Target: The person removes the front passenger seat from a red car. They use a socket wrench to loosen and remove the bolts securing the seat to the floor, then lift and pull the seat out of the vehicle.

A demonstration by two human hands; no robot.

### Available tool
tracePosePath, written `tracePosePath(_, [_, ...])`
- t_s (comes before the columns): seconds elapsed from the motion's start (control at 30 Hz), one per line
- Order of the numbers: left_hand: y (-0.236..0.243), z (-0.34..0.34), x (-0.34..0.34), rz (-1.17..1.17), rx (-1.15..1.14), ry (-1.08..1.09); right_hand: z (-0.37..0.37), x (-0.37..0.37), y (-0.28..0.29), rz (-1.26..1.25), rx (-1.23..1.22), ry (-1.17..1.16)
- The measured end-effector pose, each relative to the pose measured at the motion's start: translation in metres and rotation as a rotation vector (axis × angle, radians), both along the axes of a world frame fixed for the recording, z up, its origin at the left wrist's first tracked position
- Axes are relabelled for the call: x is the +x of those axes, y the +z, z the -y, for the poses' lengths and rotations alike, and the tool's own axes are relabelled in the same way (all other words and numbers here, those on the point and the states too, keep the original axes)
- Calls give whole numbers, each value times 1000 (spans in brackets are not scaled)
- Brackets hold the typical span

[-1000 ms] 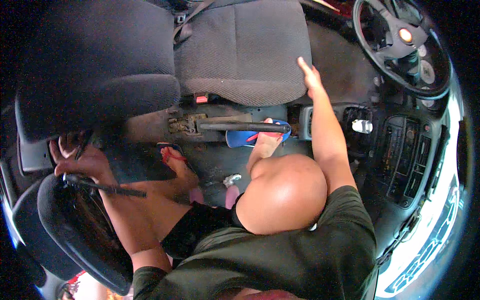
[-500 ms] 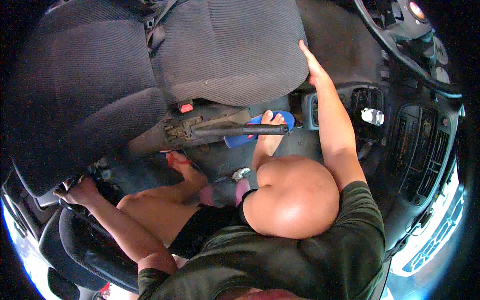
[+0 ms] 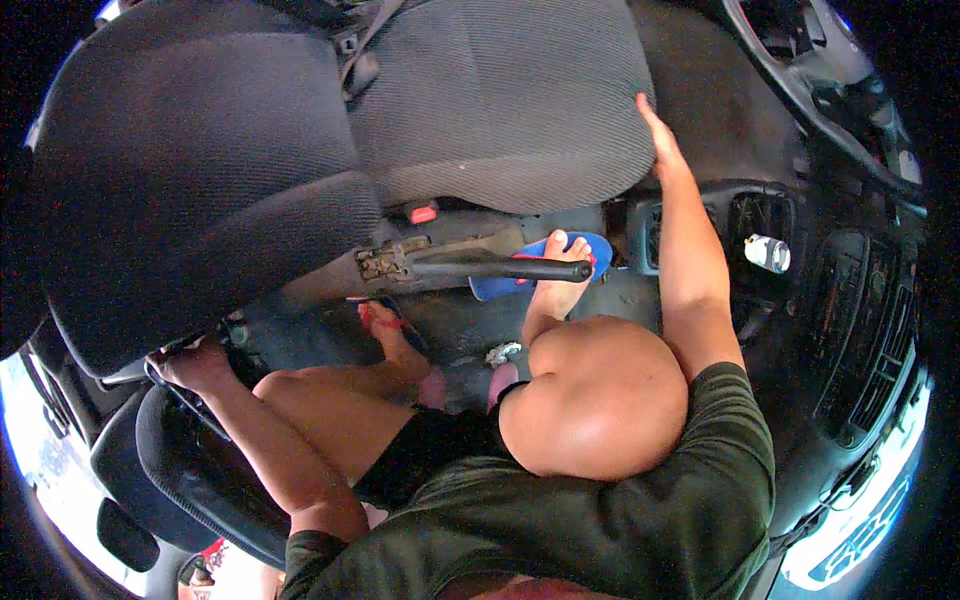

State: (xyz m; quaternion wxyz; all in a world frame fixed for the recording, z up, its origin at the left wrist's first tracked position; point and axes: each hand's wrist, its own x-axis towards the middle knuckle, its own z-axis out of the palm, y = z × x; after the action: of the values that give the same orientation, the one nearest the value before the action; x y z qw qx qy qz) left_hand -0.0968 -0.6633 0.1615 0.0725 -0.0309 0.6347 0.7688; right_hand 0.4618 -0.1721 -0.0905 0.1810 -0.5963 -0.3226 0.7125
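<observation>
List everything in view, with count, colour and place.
Ribbed fabric car seat: one, dark grey, top left to centre
Fabric seat behind: one, black, lower left
Belt buckle: one, red-topped, beside the cushion
Handbrake lever: one, black, centre
Steering wheel: one, black, upper right, cut off
Plastic dashboard: one, black, right
Cylindrical container: one, white, right of the right forearm
Crumpled item: one, white, between the legs
Flip-flops: two, one blue, one dark, red straps, on the feet
Shirt: one, dark green, bottom
Left hand: one, bare, at the seat's lower-left edge
Right hand: one, bare, against the cushion's front edge
</observation>
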Motion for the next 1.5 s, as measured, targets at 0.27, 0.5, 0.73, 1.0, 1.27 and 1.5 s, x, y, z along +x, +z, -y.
tracePosePath(0.27, [-4, 6, 34, 173, 193, -261, -37, 61, 33, 3, 44, -114])
tracePosePath(0.5, [-24, -18, 68, 317, 430, -497, -78, 132, 22, 80, 61, -217])
tracePosePath(0.73, [-23, -7, 62, 320, 364, -399, -51, 93, 38, 136, 13, -424])
tracePosePath(1.0, [-32, -17, 58, 169, 194, -347, 1, 70, 47, 1266, 826, -235])
tracePosePath(1.27, [15, -42, 67, 301, 152, -421, 106, -65, 156, 709, 806, 739])
tracePosePath(1.5, [-51, 13, 61, -357, -1242, -838, 174, -151, 326, 579, 881, 1468])
